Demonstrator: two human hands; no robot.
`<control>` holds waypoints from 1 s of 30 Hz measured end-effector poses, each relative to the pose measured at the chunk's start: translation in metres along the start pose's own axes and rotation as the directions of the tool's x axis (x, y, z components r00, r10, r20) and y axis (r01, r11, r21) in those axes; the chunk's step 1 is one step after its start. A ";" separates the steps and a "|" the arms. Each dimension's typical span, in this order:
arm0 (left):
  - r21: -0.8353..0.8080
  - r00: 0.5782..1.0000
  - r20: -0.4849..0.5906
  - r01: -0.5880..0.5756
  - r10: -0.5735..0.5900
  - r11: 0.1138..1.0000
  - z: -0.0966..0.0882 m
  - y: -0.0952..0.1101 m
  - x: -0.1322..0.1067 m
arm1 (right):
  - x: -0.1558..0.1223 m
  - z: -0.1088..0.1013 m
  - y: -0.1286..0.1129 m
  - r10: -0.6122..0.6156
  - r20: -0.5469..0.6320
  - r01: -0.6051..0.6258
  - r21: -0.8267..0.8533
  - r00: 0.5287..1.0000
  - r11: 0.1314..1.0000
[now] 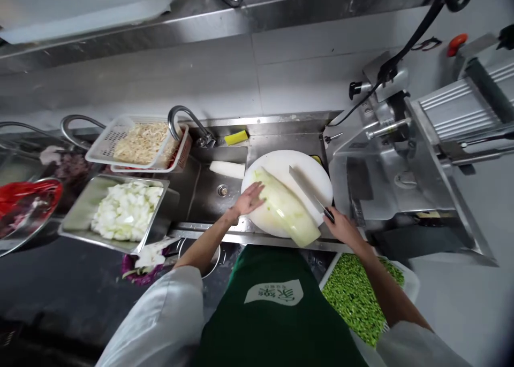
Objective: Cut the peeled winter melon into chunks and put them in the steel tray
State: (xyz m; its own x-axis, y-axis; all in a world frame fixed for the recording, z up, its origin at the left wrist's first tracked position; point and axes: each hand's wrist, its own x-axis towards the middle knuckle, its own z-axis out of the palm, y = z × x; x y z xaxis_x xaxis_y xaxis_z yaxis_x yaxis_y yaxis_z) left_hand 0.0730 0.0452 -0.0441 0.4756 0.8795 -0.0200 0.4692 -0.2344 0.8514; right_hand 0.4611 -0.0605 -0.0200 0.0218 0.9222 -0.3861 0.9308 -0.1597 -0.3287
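A long pale green peeled gourd (pixel 286 207) lies across a round white cutting board (pixel 281 166) set over the sink's right side. My left hand (pixel 249 198) rests flat on the gourd's far end, fingers stretched out. My right hand (pixel 341 225) is closed round the dark handle of a cleaver (pixel 305 189), whose wide blade lies on the board just right of the gourd. A white peeled piece (pixel 227 169) lies in the sink beside the board.
A steel tray of chopped white vegetable (pixel 125 209) sits left of the sink, with a white basket of shreds (pixel 140 142) behind it. A red bowl (pixel 28 196) is far left. A slicer machine (pixel 421 142) stands right. A tray of green beans (pixel 357 295) is below right.
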 end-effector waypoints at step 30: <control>0.330 0.987 0.160 -0.034 -0.020 0.943 -0.029 0.029 0.157 | -0.010 -0.064 -0.169 -0.102 0.345 0.210 -0.292 0.933 0.933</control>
State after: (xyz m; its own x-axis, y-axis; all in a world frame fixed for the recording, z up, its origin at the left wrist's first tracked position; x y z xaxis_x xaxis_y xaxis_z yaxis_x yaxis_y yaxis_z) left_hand 0.1393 0.1882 -0.0077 0.5788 0.8064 -0.1209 0.6720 -0.3878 0.6310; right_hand 0.3272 -0.0204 0.0944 -0.2007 0.7551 -0.6242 0.9796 0.1481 -0.1358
